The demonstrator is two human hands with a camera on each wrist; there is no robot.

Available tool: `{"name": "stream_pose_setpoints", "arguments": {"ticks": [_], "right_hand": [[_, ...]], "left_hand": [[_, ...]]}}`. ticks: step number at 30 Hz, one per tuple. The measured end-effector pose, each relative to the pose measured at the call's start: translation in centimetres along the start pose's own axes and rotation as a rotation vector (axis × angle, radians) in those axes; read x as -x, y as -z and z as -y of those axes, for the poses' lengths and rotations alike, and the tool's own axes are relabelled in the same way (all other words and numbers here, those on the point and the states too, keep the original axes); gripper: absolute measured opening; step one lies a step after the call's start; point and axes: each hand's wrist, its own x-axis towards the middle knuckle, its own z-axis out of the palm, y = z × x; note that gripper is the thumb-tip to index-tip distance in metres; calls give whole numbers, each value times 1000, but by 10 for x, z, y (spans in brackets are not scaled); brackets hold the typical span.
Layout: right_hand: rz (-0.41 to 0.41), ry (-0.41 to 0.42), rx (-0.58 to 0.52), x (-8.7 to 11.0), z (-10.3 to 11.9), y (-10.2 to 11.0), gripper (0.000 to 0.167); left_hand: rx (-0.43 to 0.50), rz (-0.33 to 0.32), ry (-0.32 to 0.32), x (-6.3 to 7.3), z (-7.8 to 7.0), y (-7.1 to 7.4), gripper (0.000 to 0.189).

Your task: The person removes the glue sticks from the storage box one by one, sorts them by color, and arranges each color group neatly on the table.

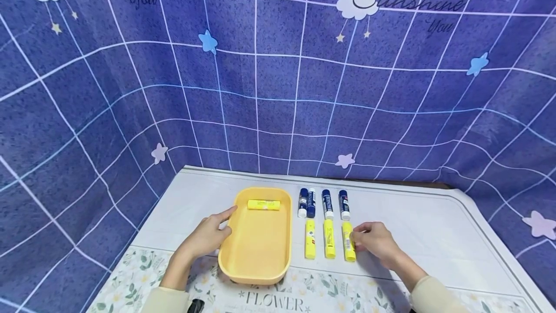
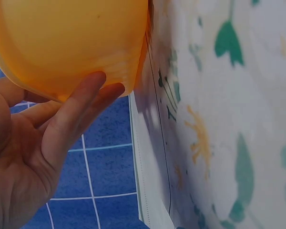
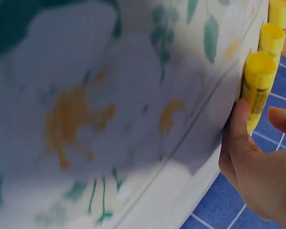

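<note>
A shallow yellow tray point(image 1: 256, 260) stands at the middle left of the table. My left hand point(image 1: 207, 236) holds its left rim, thumb over the edge, fingers against the outer wall in the left wrist view. One yellow glue stick point(image 1: 263, 205) lies crosswise inside the tray at its far end. Right of the tray, three yellow glue sticks lie side by side. My right hand point(image 1: 377, 241) is at the rightmost glue stick point(image 1: 348, 241). In the right wrist view a finger meets this stick's side, while the thumb point(image 3: 281, 119) stands apart from it.
Behind the yellow row lie several dark-blue and white glue sticks point(image 1: 327, 204), the two leftmost close together. A floral cloth point(image 1: 343, 293) covers the table's near part, with white surface point(image 1: 434, 235) to the right. A blue checked curtain point(image 1: 278, 81) hangs behind.
</note>
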Motion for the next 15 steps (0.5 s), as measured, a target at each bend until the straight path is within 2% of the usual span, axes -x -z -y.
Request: {"name": "stream_pose_setpoints", "arguments": {"ticks": [7, 11, 15], "right_hand": [[18, 149, 40, -8, 9, 16, 36], [-22, 273, 54, -19, 24, 19, 34], [-19, 366, 59, -28, 42, 16, 33]], "left_hand": [[-11, -11, 6, 1, 0, 1, 60], [0, -3, 8, 0, -1, 1, 60], [13, 2, 7, 0, 0, -1, 60]]}}
